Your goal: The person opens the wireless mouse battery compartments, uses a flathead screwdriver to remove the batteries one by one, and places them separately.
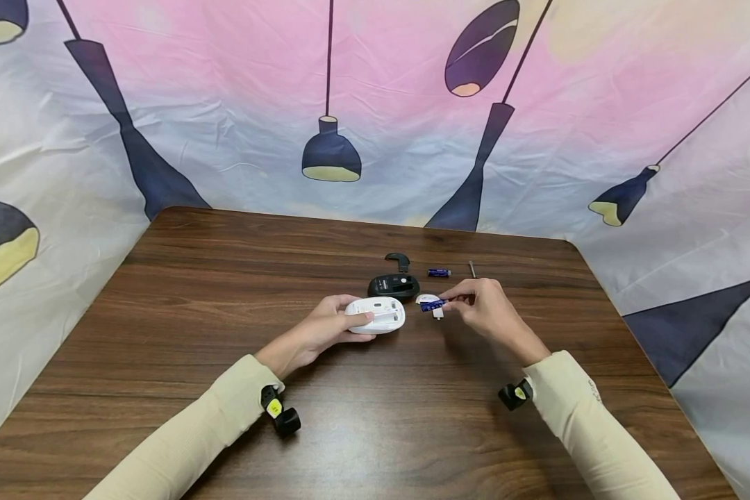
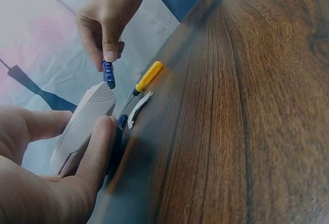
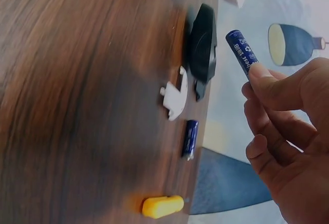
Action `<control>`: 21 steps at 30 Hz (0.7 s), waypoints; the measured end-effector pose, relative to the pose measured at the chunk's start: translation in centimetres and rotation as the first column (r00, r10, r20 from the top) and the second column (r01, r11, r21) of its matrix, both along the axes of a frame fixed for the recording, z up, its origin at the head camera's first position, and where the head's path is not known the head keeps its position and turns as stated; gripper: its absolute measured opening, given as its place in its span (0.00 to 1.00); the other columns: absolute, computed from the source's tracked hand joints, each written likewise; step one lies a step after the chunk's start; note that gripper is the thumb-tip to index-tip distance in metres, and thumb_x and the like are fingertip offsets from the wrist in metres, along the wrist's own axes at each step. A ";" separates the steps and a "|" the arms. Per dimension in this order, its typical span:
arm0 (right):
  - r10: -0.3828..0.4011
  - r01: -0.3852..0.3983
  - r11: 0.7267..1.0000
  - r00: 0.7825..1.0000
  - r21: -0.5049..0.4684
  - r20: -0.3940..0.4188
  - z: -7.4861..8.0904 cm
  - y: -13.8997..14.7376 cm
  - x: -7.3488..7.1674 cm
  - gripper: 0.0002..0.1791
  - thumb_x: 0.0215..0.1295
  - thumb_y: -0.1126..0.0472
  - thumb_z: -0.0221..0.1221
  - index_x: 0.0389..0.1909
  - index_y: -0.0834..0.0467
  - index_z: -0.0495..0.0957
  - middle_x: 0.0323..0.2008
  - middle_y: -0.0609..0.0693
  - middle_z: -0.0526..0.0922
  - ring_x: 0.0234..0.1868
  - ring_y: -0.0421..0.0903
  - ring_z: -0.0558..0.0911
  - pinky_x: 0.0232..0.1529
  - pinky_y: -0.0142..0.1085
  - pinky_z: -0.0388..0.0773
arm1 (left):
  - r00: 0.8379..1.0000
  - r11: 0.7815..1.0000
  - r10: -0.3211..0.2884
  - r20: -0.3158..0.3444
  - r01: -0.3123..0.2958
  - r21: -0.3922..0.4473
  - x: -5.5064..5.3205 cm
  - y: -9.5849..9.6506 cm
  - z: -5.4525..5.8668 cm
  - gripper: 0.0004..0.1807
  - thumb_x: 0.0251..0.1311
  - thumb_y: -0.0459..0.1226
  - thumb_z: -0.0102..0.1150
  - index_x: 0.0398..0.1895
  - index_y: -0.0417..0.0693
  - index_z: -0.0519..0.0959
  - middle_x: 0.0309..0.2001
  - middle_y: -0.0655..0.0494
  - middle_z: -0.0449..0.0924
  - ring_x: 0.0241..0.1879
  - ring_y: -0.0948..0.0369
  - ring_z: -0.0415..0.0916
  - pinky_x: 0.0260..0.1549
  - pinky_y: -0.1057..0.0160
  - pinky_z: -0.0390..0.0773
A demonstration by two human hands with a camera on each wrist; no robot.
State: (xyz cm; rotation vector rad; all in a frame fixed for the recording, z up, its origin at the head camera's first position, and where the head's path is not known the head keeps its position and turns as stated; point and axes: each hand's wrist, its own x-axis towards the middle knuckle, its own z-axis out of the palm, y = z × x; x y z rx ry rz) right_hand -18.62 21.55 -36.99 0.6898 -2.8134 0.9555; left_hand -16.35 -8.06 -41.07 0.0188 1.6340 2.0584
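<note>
In the head view my left hand [image 1: 325, 325] grips a white computer mouse [image 1: 381, 316], underside up, its battery compartment uncovered. The thumb lies over the near end of that compartment. To its right, my right hand [image 1: 484, 305] pinches a blue battery [image 3: 241, 49] between thumb and fingertips, raised above the table and apart from the mouse. Beneath the battery a white mouse cover [image 3: 176, 96] lies on the wood. A black mouse [image 1: 392, 285], also turned over, sits just beyond the white one. A second blue battery [image 1: 439, 273] rests on the table farther back.
Behind the black mouse lies a curved black cover [image 1: 400, 260]. A screwdriver with a yellow handle [image 2: 150, 76] lies on the right, mostly hidden by my right hand in the head view. The brown wooden table [image 1: 225, 292] ends at a printed cloth backdrop [image 1: 250, 104].
</note>
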 end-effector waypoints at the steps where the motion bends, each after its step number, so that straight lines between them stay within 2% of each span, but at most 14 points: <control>1: -0.009 0.009 1.000 1.000 0.006 0.002 0.0 0.1 0.0 0.06 0.60 0.69 0.70 0.37 0.58 0.91 0.34 0.50 0.89 0.23 0.44 0.74 0.19 0.30 0.70 | 1.000 1.000 0.000 0.000 0.000 0.000 0.0 0.0 0.0 0.27 0.68 0.25 0.57 0.66 0.22 0.60 0.54 0.35 0.72 0.42 0.55 0.82 0.49 0.59 0.86; 11: -0.068 0.065 0.997 0.996 0.044 0.050 -0.7 1.6 -0.5 0.06 0.62 0.69 0.69 0.38 0.57 0.91 0.33 0.51 0.88 0.22 0.43 0.72 0.17 0.31 0.67 | 1.000 1.000 -0.001 0.004 0.001 -0.009 0.1 0.0 0.2 0.27 0.68 0.25 0.57 0.66 0.23 0.61 0.53 0.35 0.73 0.42 0.56 0.82 0.48 0.59 0.86; 21: -0.105 0.101 0.991 0.994 0.088 0.043 -1.3 2.8 -0.8 0.05 0.61 0.69 0.69 0.37 0.59 0.91 0.30 0.50 0.87 0.23 0.43 0.72 0.17 0.31 0.65 | 1.000 1.000 -0.002 0.003 0.002 -0.014 0.1 0.0 0.4 0.27 0.68 0.25 0.57 0.66 0.22 0.61 0.52 0.36 0.73 0.41 0.56 0.82 0.48 0.59 0.86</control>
